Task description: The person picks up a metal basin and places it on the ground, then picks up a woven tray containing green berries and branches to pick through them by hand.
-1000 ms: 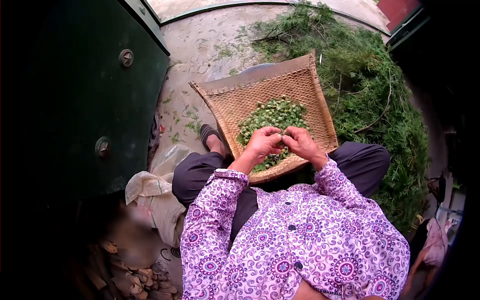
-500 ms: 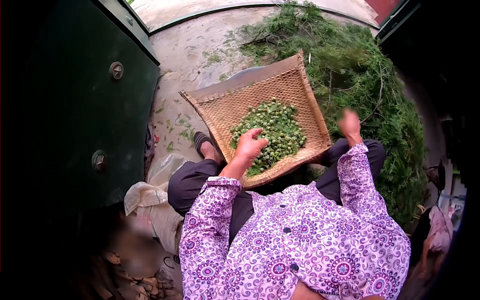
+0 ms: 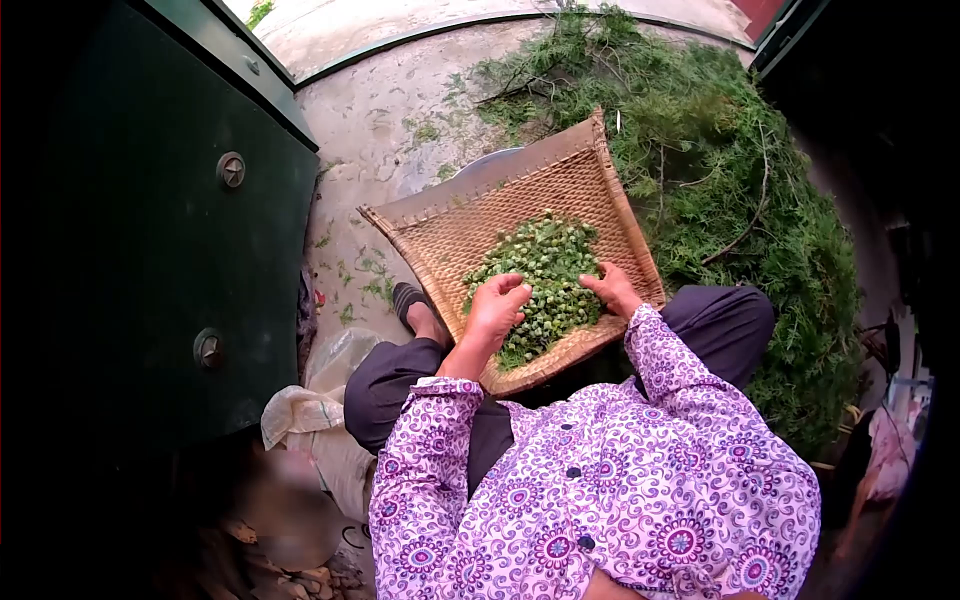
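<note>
A woven winnowing basket (image 3: 440,235) rests tilted across my lap, with a pile of small green cones (image 3: 545,255) and leafy bits in it. My left hand (image 3: 494,315) is over the pile's left side, its thumb and fingers drawn together; whatever they might hold is too small to make out. At the pile's right edge, my right hand (image 3: 614,290) reaches in from the basket's rim. Its thumb and forefinger are a little apart, with the fingertips at the cones.
Cut evergreen branches (image 3: 720,200) lie heaped on the floor to the right. Part of a round metal rim (image 3: 488,160) shows behind the basket. A dark green metal door (image 3: 190,260) stands on the left, with a pale woven sack (image 3: 325,430) below it.
My right hand has come left from above the branches to the pile in the basket. My left hand has shifted slightly, its fingers closer together.
</note>
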Tool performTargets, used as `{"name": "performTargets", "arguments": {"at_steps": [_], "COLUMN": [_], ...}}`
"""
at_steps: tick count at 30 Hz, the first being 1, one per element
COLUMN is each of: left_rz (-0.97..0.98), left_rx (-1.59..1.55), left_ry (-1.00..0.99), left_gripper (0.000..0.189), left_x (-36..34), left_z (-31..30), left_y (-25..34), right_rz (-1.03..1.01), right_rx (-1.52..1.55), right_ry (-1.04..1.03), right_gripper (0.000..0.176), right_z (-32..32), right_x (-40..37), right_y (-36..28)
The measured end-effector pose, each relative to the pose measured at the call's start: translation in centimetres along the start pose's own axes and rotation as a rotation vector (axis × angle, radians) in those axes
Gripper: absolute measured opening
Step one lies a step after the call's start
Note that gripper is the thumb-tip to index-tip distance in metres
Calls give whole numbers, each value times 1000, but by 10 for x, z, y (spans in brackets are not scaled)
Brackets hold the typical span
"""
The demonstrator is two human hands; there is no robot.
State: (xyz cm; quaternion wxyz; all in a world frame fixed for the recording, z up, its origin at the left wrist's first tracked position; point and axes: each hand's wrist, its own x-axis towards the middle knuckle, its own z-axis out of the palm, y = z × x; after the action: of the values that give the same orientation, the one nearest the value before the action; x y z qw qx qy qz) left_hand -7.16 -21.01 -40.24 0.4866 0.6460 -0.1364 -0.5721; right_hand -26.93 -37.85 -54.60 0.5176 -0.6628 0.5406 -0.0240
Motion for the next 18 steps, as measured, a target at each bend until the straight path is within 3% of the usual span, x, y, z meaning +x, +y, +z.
{"name": "performTargets", "arguments": {"at_steps": [1,4,6,7,10,13,18], "left_rz": [-12,7,16,34,78,118,184], "left_rx": [2,-8,-24,-18,1,-54,-35], "left_ry": [-2,13,12,16,22,16,36], "left_gripper": [43,41,41,41,39,35,34], "left_x": [0,0,-2,-2,1,4,5], "left_z": [0,2,3,3,1,-2,-3], "left_y": [1,5,4,4,7,11,17], "right_rz": [-47,-94,-61,-172,-256,-433,-535], "right_rx": [-147,-213,164,59,-245,-251,-385], "right_ry": [63,21,-106,-86,32,74,-1], "right_gripper": [74,79,79,79,75,77,76], "right_z": [5,7,9,16,32,53,76], "right_x": [-16,-30,-37,-32,-41,-52,-82], "right_y": [-16,-37,-47,-44,-67,-82,-117]}}
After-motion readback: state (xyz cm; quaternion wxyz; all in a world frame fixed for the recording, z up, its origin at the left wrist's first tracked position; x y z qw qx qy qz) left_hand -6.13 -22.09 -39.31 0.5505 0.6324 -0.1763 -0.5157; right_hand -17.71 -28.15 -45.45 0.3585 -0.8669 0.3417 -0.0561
